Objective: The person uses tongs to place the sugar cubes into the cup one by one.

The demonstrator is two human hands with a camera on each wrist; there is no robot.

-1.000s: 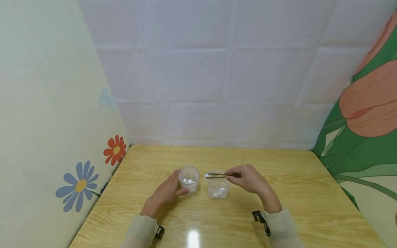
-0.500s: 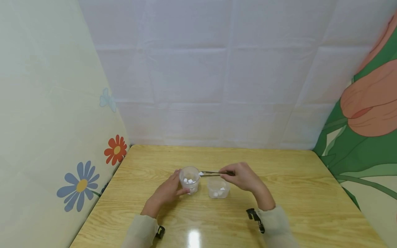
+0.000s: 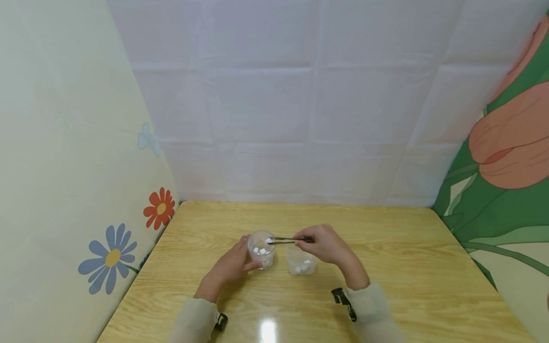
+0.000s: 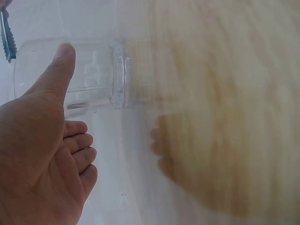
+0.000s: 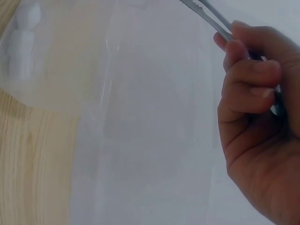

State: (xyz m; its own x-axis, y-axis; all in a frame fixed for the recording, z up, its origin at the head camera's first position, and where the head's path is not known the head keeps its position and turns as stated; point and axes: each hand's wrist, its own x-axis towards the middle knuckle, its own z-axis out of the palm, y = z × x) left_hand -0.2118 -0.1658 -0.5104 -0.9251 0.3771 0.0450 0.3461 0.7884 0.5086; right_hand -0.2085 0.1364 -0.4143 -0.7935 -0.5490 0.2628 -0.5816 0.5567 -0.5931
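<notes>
My left hand steadies a clear glass, thumb on the near side and fingers around the far side. Several white cubes lie in the glass. In the left wrist view the thumb presses on the wall of the glass. My right hand pinches small metal tongs, whose toothed tips show in the left wrist view. Between those tips a white cube is held at the right side of the glass's mouth. Beneath the tongs stands a clear plastic tub with a few white cubes in it.
A wood-grain table carries the glass and the tub close together. Behind it hangs a creased white cloth. Flower-printed cloths stand at the left and right.
My right hand has moved left, carrying the tongs and cube from above the tub to the mouth of the glass. The left hand and glass have stayed in place.
</notes>
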